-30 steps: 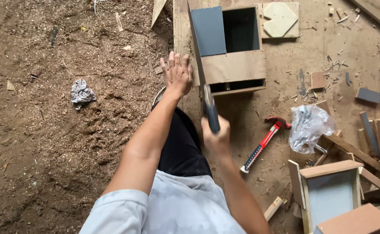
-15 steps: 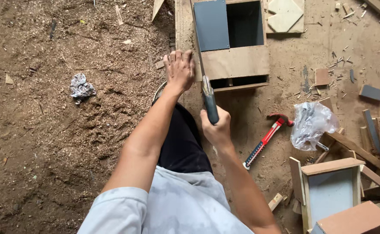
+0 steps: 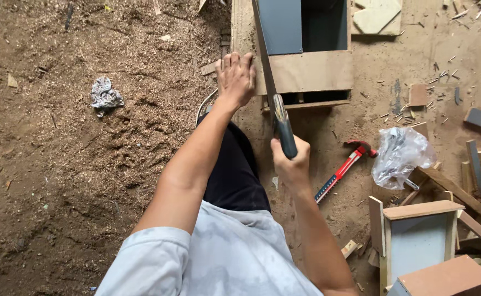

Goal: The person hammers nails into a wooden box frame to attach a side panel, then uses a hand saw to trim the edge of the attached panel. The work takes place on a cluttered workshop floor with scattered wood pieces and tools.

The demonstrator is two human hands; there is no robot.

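On the sawdust-strewn floor of a workshop, I sit over a wooden box made of brown board with grey inner panels, its open side facing up toward the top of the view. My left hand lies flat on the box's near left corner, fingers stretched out side by side and pressing the wood, gripping nothing. My right hand is wrapped tightly round the dark handle of a handsaw, fingers curled shut on it, and the long blade runs away from me, up across the brown front board and over the grey panel, just beside my left hand. Between my arms, my black trousers and pale shirt fill the lower middle of the view. Just to the right of my saw hand, a hammer with a red handle lies on the floor, its head pointing away from me. Near it sits a crumpled clear plastic bag. Further right and lower down stand a smaller wooden box with a grey panel, loose strips and offcuts of board about it. Well apart on the left, a crumpled grey rag lies in the sawdust. Beyond the big box, a pale, many-sided offcut rests on the floor.
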